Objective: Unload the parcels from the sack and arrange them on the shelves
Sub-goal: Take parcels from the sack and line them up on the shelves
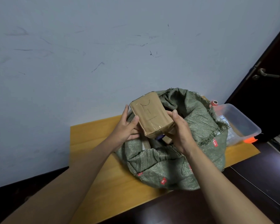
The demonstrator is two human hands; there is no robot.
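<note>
Seen from the head camera, the left hand [128, 126] and right hand [179, 133] each grasped a taped brown parcel [150, 117] held above the open green sack [176, 152]; lifting it level would likely clear the sack's rim.

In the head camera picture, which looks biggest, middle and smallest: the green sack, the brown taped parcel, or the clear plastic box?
1. Green sack, clearly the biggest.
2. Clear plastic box, and
3. Brown taped parcel, look about alike. The sack hides part of the box, and the parcel, held by the left hand and right hand, is closer, so I won't rank them.
</note>
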